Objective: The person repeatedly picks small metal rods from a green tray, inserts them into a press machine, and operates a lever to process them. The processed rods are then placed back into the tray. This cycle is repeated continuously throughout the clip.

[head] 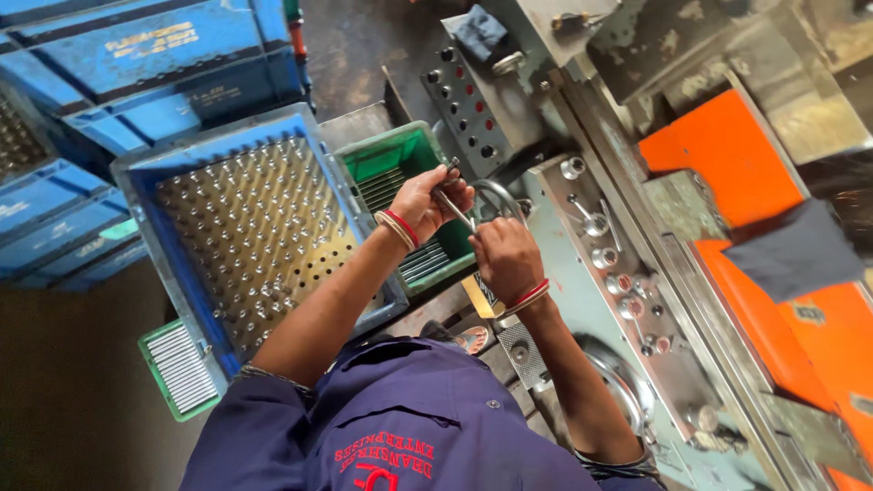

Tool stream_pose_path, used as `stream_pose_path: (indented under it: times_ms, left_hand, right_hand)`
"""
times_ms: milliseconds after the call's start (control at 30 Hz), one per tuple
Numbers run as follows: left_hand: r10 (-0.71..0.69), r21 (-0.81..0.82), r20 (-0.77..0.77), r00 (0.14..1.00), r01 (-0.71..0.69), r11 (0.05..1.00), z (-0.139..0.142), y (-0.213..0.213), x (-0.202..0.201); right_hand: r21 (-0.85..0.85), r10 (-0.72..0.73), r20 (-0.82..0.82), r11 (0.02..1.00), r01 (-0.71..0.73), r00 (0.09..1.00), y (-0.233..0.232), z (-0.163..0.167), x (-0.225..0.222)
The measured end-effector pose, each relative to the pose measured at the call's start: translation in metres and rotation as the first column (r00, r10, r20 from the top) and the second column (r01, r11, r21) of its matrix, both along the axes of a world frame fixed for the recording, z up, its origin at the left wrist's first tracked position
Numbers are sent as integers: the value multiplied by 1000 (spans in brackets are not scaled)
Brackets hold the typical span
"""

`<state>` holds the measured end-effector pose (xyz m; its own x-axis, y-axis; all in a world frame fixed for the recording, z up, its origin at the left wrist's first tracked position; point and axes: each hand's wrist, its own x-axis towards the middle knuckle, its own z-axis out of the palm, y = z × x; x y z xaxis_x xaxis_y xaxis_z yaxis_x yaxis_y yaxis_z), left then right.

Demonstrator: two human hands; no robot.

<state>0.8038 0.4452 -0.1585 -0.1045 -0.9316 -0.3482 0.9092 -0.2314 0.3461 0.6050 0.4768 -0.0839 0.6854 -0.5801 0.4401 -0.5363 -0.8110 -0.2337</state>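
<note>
Workshop floor, dark and oily, seen from above; stacked blue crates (136, 64) far left.

Left hand (427, 202) pinches a thin metal rod (452, 205) at its upper end. Right hand (506, 259) is clenched around the lower part of the same rod, just beside it. Both hover over the green tray (400, 164), which holds more rods lying in a row.

Rod: steel, smooth, straight, stiff. Likely light for one hand but slick if oily; best held near both ends, as the fingers do now.

Left of the tray, a blue crate (182, 173) with a perforated metal plate, many shiny pins standing upright in its holes; near-right holes bare.

Right: grey machine (582, 309), chipped paint, a slanted panel of round buttons and knobs, orange guards (718, 155) beyond, a dark cloth (796, 250) draped over them.

Red and white bangles on both wrists.
</note>
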Motion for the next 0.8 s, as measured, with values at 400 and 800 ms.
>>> stream_pose_path:
  times_ms: [400, 800]
  left_hand:
    - [576, -595, 798, 175, 80, 800, 54, 23, -47]
    - [-153, -69, 820, 551, 361, 930, 70, 25, -32]
  right_hand:
    - [485, -69, 175, 874, -25, 982, 2, 16, -52]
    - [-225, 112, -44, 967, -119, 993, 4, 47, -49]
